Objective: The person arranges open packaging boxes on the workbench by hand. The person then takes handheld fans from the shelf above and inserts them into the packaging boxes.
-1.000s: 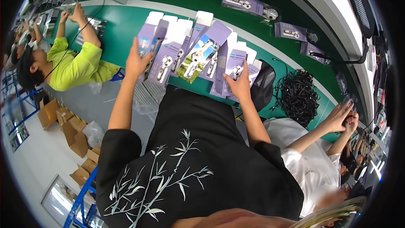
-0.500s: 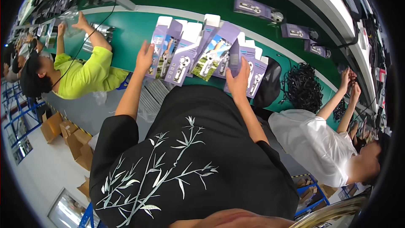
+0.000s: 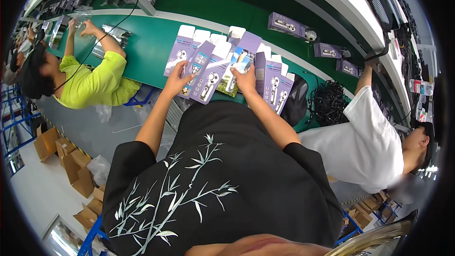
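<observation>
Left hand (image 3: 177,78) gripping a purple box (image 3: 207,78), right hand (image 3: 246,79) holding a leaflet (image 3: 237,66) (green belt (image 3: 142,42) beneath)

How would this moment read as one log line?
left hand: on purple box | right hand: holding leaflet | surface: green belt

Bright even light; sharp centre, edges bent.

Flat purple-and-white cartons (image 3: 208,68) lie fanned, overlapping, on the green belt (image 3: 147,42).
</observation>
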`<state>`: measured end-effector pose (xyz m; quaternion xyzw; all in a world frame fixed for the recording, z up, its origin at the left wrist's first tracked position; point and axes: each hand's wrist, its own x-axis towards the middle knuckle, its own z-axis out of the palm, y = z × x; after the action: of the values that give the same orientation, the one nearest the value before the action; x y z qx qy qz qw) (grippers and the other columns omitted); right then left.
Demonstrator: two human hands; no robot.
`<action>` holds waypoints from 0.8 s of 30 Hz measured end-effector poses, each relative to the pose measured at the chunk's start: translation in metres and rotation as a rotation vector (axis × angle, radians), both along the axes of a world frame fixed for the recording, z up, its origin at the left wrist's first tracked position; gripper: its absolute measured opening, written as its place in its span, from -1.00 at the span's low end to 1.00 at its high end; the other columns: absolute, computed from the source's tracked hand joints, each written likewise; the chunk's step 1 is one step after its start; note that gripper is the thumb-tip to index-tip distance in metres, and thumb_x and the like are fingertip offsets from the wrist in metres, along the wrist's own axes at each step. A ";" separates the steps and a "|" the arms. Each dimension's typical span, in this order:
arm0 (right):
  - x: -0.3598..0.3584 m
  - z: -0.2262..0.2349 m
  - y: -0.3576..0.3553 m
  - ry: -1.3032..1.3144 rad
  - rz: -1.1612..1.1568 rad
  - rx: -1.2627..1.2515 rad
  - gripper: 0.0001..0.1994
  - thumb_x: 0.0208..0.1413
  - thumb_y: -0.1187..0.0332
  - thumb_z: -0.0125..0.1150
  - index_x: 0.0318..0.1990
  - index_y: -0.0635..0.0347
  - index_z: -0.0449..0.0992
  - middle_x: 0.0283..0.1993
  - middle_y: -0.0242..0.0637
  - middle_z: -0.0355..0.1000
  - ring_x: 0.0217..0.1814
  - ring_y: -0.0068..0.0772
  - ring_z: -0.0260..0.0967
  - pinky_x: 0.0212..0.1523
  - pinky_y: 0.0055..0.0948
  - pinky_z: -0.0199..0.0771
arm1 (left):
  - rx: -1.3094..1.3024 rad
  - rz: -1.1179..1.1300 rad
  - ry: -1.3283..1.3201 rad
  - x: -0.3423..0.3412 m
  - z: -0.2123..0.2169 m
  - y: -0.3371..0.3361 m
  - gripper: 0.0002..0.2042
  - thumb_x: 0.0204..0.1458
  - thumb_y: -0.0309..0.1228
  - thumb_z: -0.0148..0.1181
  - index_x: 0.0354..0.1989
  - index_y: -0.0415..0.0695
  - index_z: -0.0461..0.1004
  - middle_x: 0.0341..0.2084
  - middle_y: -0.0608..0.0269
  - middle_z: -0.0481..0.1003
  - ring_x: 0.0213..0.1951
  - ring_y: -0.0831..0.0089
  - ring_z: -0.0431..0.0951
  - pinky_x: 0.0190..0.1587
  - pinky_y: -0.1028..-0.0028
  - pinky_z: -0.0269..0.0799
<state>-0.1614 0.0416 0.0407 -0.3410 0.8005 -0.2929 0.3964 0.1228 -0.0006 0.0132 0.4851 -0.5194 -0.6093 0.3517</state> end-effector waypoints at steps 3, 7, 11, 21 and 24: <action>-0.009 -0.018 0.004 -0.139 -0.104 -0.120 -0.26 0.00 0.31 0.44 0.27 0.47 0.19 0.12 0.05 0.46 0.09 -0.21 0.47 0.09 -0.36 0.42 | 0.000 0.007 -0.143 -0.003 0.025 0.005 -0.39 -0.07 -0.39 0.43 0.19 -0.15 0.32 0.14 0.07 0.37 0.20 0.21 0.35 0.23 0.37 0.23; -0.019 0.026 0.018 -0.086 -0.088 -0.220 -0.33 0.02 0.29 0.41 0.26 0.37 0.29 0.09 0.03 0.45 0.12 -0.20 0.44 0.09 -0.34 0.41 | -0.461 0.148 -0.764 0.004 0.053 0.001 -0.26 -0.19 -0.25 0.49 0.24 -0.04 0.31 0.14 -0.03 0.34 0.14 0.05 0.35 0.18 0.17 0.27; -0.043 0.052 0.029 0.158 -0.044 -0.268 -0.41 0.04 0.26 0.38 0.22 0.25 0.38 0.03 0.00 0.31 0.09 -0.05 0.34 0.16 -0.23 0.35 | -0.503 0.162 -1.067 -0.005 0.082 -0.011 -0.18 -0.21 -0.12 0.48 0.29 -0.05 0.28 0.20 -0.13 0.25 0.14 -0.09 0.29 0.14 0.01 0.25; -0.025 0.074 0.037 0.485 0.368 -0.361 -0.42 -0.05 0.13 0.44 0.08 0.29 0.48 0.16 0.16 0.31 0.17 0.19 0.27 0.23 -0.01 0.24 | -0.477 -0.047 -1.000 -0.015 0.031 0.003 -0.22 -0.07 -0.13 0.39 0.35 -0.07 0.22 0.27 -0.37 0.14 0.24 -0.24 0.24 0.23 0.00 0.26; -0.009 0.098 0.044 -0.126 0.550 -0.310 -0.61 0.04 0.18 0.37 -0.06 0.27 0.58 -0.12 -0.03 0.54 0.00 0.02 0.45 0.12 -0.17 0.40 | -0.603 -0.018 -1.042 -0.016 0.032 0.002 -0.26 -0.08 -0.12 0.39 0.31 -0.11 0.28 0.26 -0.35 0.16 0.26 -0.26 0.19 0.26 -0.03 0.19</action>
<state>-0.1704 0.0852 0.1384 -0.5823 0.5981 -0.3139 0.4525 0.1066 0.0014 0.0451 0.5944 -0.7772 -0.1203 0.1678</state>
